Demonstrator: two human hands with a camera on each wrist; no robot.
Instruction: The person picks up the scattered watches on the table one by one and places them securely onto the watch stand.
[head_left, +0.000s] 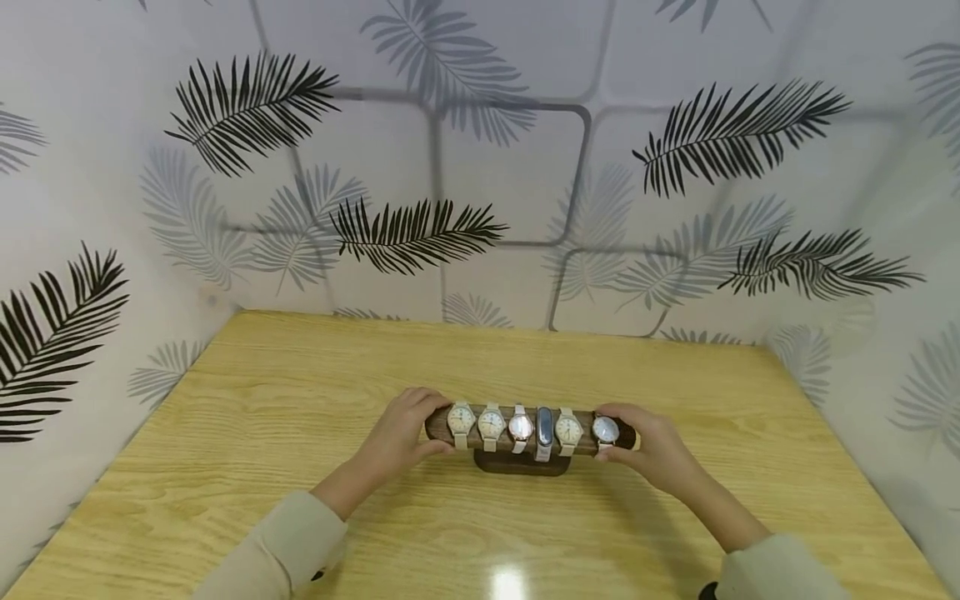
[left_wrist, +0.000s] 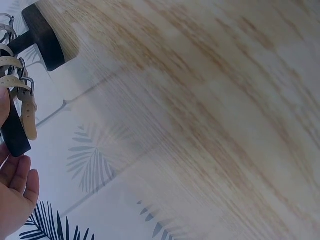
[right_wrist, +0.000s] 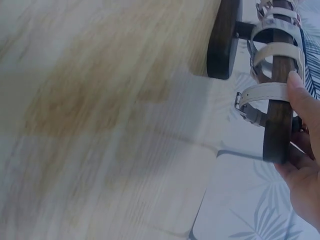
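Note:
A dark wooden watch stand (head_left: 522,465) carries several wristwatches in a row along its horizontal bar. Most have pale straps, such as the white-dialled watch (head_left: 491,424); among them is a dark-faced fitness band (head_left: 544,427). My left hand (head_left: 401,433) grips the bar's left end, thumb in front and fingers behind. At the opposite end, my right hand (head_left: 660,448) holds the bar beside the rightmost watch (head_left: 605,429). Buckled straps (right_wrist: 262,97) hang below the bar in the right wrist view. Whether the base touches the table I cannot tell.
Beneath the stand spreads a light wood-grain table (head_left: 300,375). A pale wall covering (head_left: 510,183) with feather and leaf prints rises behind it and along both sides. Light glares off the table's near part.

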